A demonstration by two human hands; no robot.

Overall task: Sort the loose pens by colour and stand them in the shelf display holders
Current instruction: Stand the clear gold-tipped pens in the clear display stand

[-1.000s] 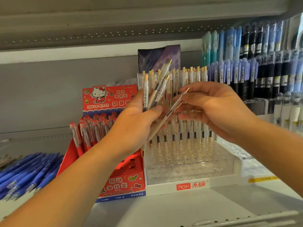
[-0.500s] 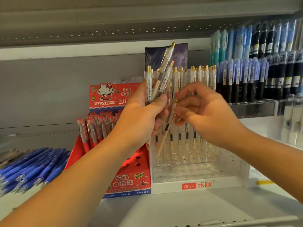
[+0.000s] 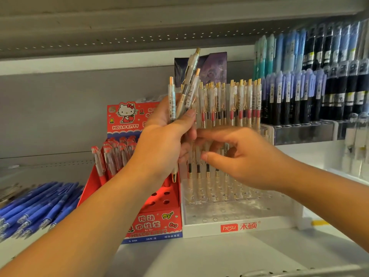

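My left hand [image 3: 161,144] grips a bunch of three clear pens [image 3: 186,92] with gold ends, held upright and fanned in front of the clear display holder [image 3: 201,229]. That holder has a white base and rows of clear pens [image 3: 237,100] standing in its back holes. My right hand [image 3: 247,160] reaches in low among the standing pens with curled fingers. It seems to pinch one clear pen [image 3: 224,150], mostly hidden by the fingers, tip down over the holder.
A red Hello Kitty holder [image 3: 155,222] with red-capped pens [image 3: 111,156] stands to the left. Blue pens [image 3: 36,204] lie loose further left. Racks of dark and pale blue pens [image 3: 299,96] fill the right. A shelf [image 3: 139,27] hangs close overhead.
My right hand has taken one clear pen away from the bunch and lowered it, tip down, into the clear holder. My left hand has lifted the remaining pens slightly.
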